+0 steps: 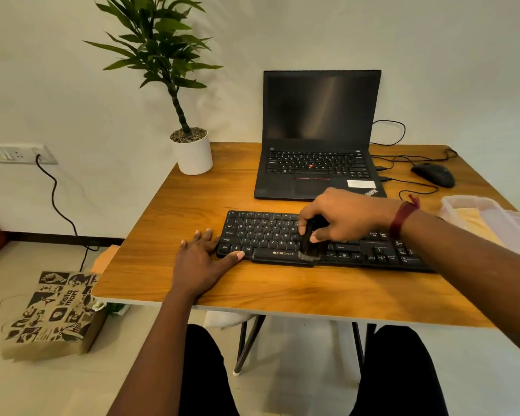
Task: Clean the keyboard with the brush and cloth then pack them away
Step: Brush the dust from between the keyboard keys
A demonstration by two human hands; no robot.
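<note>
Seated person at a wooden counter (192, 202), head view. The black keyboard (267, 234) lies across the near middle of the counter, just in front of an open laptop (318, 139) with a dark screen. The right hand (342, 216) is over the middle of the keyboard, its fingers (305, 219) curled round a dark brush (311, 244). The brush points down, its bristle end meeting the keys at the right end of the space bar. The left hand (203, 259) lies flat on the counter at the keyboard's left end, fingers straight and slightly spread, the thumb touching the keyboard's front left corner. A dark red band (401, 217) circles the right wrist. A black mouse (433, 174) with its cable sits at the far right of the counter, and a white pot (193, 154) with a green plant stands at the far left corner. The wall behind is plain and pale and carries a socket plate (18, 154) with a black cable hanging from it. A printed paper bag (54, 313) stands on the light floor to the left. The brush is blurred, so its shape is unclear. A clear plastic box (487, 217) at the right edge is partly cut off; the pale yellow thing inside it cannot be made out. The right forearm hides part of the keyboard's right end.
</note>
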